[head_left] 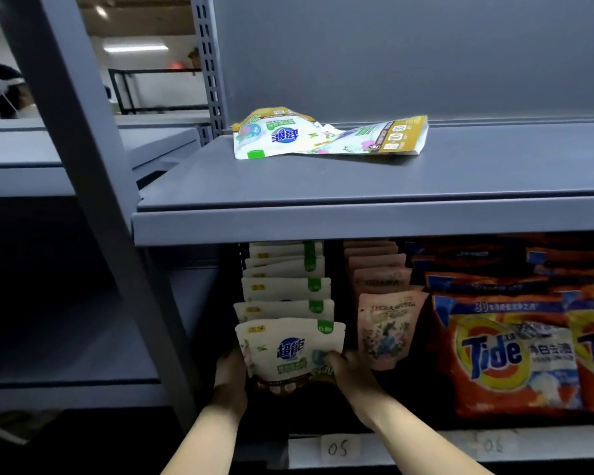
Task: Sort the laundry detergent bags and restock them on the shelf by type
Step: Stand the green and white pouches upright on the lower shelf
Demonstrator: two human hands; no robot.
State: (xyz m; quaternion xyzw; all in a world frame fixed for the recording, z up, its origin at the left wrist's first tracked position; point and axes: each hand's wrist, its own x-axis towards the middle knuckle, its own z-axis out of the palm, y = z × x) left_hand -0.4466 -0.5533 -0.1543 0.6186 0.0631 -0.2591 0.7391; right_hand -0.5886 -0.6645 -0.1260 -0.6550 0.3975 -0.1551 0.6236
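On the lower shelf a row of white detergent bags with a blue logo stands upright, one behind another. Both my hands hold the front white bag (pixel 290 351): my left hand (pixel 232 373) grips its left edge and my right hand (pixel 345 370) grips its lower right corner. To the right stands a row of pink bags (pixel 388 329), then orange Tide bags (pixel 511 358). Two white bags (pixel 309 137) lie flat on the upper shelf (pixel 374 214).
A grey slanted upright post (pixel 93 186) runs down the left of the shelf unit. Paper labels marked 05 (pixel 338 449) and 06 (pixel 494 443) sit on the lower shelf's front edge. Another person's head (pixel 2 90) shows at far left.
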